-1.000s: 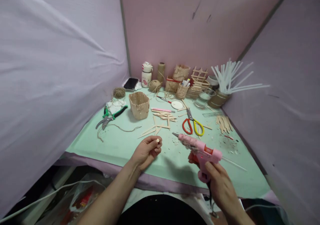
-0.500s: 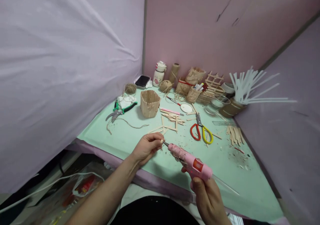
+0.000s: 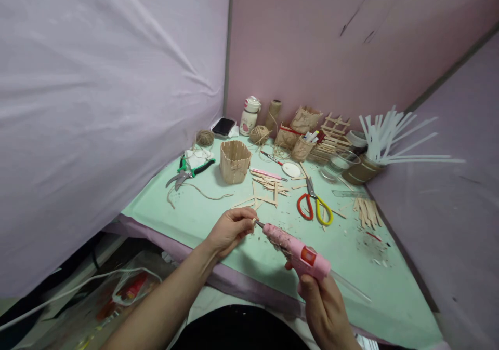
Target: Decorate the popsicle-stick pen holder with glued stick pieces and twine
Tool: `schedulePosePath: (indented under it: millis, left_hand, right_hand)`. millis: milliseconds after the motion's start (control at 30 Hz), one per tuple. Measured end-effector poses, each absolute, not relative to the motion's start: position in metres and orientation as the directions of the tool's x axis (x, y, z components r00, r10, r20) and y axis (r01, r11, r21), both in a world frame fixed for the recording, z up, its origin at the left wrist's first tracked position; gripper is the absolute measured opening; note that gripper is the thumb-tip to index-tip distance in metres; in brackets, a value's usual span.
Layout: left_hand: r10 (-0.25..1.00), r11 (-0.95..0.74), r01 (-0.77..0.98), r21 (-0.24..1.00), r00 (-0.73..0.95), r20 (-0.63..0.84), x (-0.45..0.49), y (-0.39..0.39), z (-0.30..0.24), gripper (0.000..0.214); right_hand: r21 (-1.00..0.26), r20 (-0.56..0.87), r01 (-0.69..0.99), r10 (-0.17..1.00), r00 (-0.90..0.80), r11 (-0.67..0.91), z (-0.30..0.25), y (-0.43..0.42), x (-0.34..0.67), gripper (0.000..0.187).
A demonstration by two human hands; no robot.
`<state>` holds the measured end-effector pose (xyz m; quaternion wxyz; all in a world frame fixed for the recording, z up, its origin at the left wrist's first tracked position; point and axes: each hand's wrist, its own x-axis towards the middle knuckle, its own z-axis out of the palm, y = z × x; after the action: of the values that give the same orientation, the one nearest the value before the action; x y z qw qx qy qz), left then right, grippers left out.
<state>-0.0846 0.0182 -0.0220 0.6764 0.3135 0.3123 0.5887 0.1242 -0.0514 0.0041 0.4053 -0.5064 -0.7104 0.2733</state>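
My left hand [image 3: 230, 229] is closed in a pinch on a small wooden piece [image 3: 253, 220], held above the near part of the green table [image 3: 183, 215]. My right hand [image 3: 323, 308] grips a pink glue gun [image 3: 296, 251] by its handle. The gun's metal nozzle touches the wooden piece at my left fingertips. A clear glue stick pokes out of the gun's back toward the right.
Loose wooden sticks [image 3: 267, 186] lie mid-table beside a stick-built box [image 3: 234, 161]. Red and yellow scissors [image 3: 314, 204], green pliers [image 3: 189, 171], twine balls, a phone [image 3: 223, 126], small baskets and a jar of white glue sticks [image 3: 384, 142] line the back. Fabric walls close in on three sides.
The glue gun has swung left until its nozzle met the piece in my left fingers. My view has shifted left and down. In the last half second almost nothing moved.
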Motion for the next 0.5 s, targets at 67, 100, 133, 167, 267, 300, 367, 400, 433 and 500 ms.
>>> schedulePosePath:
  millis: [67, 100, 133, 167, 267, 300, 367, 400, 433, 500]
  left_hand:
    - [0.992, 0.116, -0.601, 0.791, 0.112, -0.060, -0.0845, 0.0178, -0.0218, 0.016]
    - [0.992, 0.119, -0.601, 0.790, 0.112, -0.063, -0.0844, 0.0176, -0.0217, 0.016]
    - [0.992, 0.120, -0.602, 0.789, 0.112, -0.065, -0.0844, 0.0174, -0.0216, 0.016]
    - [0.992, 0.120, -0.603, 0.789, 0.111, -0.066, -0.0844, 0.0172, -0.0215, 0.017]
    - [0.992, 0.115, -0.605, 0.788, 0.113, -0.058, -0.0846, 0.0169, -0.0214, 0.017]
    - [0.992, 0.112, -0.606, 0.788, 0.113, -0.054, -0.0846, 0.0169, -0.0214, 0.016]
    - [0.992, 0.111, -0.605, 0.788, 0.116, -0.051, -0.0846, 0.0170, -0.0215, 0.016]
    - [0.992, 0.111, -0.604, 0.789, 0.116, -0.051, -0.0845, 0.0171, -0.0216, 0.016]
    - [0.992, 0.111, -0.602, 0.791, 0.115, -0.052, -0.0844, 0.0172, -0.0216, 0.016]
    - [0.992, 0.115, -0.596, 0.795, 0.112, -0.059, -0.0842, 0.0172, -0.0214, 0.017]
  right_hand:
    - [-0.802, 0.290, 0.499, 0.944, -0.155, 0.329, 0.0029, -0.0519, 0.1248, 0.043]
    - [-0.803, 0.289, 0.498, 0.945, -0.153, 0.326, 0.0025, -0.0521, 0.1250, 0.042]
    - [-0.804, 0.290, 0.498, 0.946, -0.148, 0.324, 0.0022, -0.0523, 0.1250, 0.042]
    - [-0.805, 0.290, 0.498, 0.946, -0.144, 0.322, 0.0020, -0.0524, 0.1250, 0.042]
    - [-0.807, 0.290, 0.497, 0.947, -0.139, 0.320, 0.0024, -0.0522, 0.1245, 0.042]
    - [-0.807, 0.290, 0.496, 0.947, -0.138, 0.320, 0.0026, -0.0520, 0.1242, 0.041]
    - [-0.810, 0.291, 0.490, 0.947, -0.140, 0.321, 0.0026, -0.0517, 0.1238, 0.042]
    - [-0.812, 0.291, 0.487, 0.946, -0.141, 0.322, 0.0024, -0.0516, 0.1237, 0.042]
    - [-0.813, 0.290, 0.485, 0.946, -0.142, 0.322, 0.0020, -0.0515, 0.1238, 0.042]
    - [-0.808, 0.294, 0.491, 0.945, -0.142, 0.325, 0.0008, -0.0512, 0.1246, 0.042]
